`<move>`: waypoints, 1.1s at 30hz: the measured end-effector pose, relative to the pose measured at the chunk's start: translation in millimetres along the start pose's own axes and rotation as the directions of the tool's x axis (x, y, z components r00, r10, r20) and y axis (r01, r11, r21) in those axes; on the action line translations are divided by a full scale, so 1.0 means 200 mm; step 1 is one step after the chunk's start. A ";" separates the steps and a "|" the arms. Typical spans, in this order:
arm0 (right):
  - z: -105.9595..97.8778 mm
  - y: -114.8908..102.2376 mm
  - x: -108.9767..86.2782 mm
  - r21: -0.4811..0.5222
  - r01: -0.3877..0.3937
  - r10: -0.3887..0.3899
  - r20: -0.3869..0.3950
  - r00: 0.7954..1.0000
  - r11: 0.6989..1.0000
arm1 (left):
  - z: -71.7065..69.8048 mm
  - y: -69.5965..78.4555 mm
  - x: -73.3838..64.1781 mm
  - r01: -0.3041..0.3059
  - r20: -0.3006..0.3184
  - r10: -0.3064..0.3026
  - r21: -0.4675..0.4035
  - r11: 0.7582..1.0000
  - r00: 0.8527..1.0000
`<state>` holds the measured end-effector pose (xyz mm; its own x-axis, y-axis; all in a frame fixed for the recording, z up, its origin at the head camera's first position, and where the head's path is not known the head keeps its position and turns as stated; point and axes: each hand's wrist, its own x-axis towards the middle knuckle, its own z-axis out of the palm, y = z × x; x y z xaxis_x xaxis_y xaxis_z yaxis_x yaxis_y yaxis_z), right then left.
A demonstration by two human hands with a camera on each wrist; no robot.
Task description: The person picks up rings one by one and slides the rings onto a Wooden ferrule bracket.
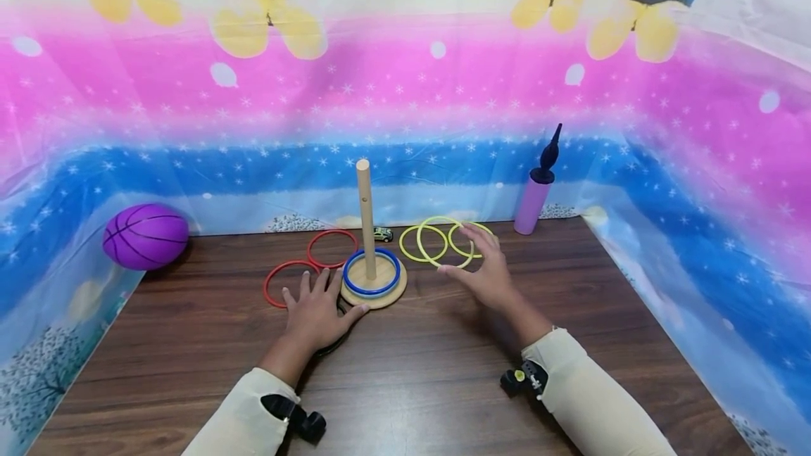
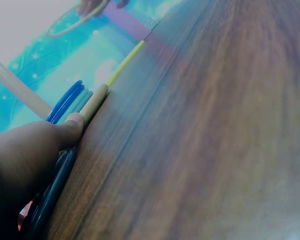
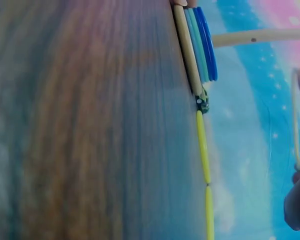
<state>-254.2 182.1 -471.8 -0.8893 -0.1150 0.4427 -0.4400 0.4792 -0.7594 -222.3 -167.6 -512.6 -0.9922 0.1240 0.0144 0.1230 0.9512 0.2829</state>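
My left hand (image 1: 317, 317) lies with spread fingers beside a wooden peg stand, its thumb touching the edge of the round base (image 1: 395, 295). Dark rings (image 2: 52, 196) lie partly hidden beneath that hand. Around the foot of the upright peg (image 1: 367, 213) sit blue rings (image 1: 372, 292), with light blue rings (image 3: 196, 44) under them. To the right of the stand, my right hand (image 1: 491, 276) pinches a yellow ring (image 1: 441, 218) between thumb and fingers, raised off the table and tilted upright. Two more yellow rings (image 1: 402, 248) lie flat behind it.
Two red rings (image 1: 267, 286) lie left of the stand. Behind the base is a small toy car (image 1: 383, 234). A purple basketball (image 1: 146, 236) sits at the back left corner, and a purple hand pump (image 1: 532, 206) stands upright at the back right. Printed cloth (image 1: 393, 90) hangs behind the table.
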 end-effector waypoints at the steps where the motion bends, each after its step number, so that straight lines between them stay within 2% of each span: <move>1: 0.00 -0.01 0.00 0.008 0.012 -0.011 -0.023 1.000 1.000 | 0.00 0.00 0.00 0.000 0.001 0.000 0.002 1.000 1.000; 8: 0.02 -0.06 0.02 0.040 0.095 -0.087 -0.163 0.983 0.995 | -0.01 0.01 -0.01 0.001 0.008 -0.001 0.002 1.000 1.000; 13: 0.02 -0.14 0.05 0.044 0.119 -0.106 -0.217 0.970 0.992 | -0.01 0.02 -0.01 -0.005 0.003 0.005 -0.003 1.000 1.000; 22: 0.03 -0.29 0.15 0.077 0.155 -0.132 -0.244 0.961 0.985 | -0.01 0.00 -0.01 -0.008 -0.004 0.008 -0.006 1.000 1.000; 33: 0.06 -0.45 0.25 0.151 0.215 -0.176 -0.240 0.955 0.965 | 0.00 0.01 0.00 -0.005 -0.001 0.005 -0.007 1.000 1.000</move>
<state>-260.9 122.0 -386.4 -0.7417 0.0150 0.6705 -0.6350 0.3061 -0.7093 -221.1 -166.5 -511.3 -0.9916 0.1283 0.0165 0.1275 0.9486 0.2895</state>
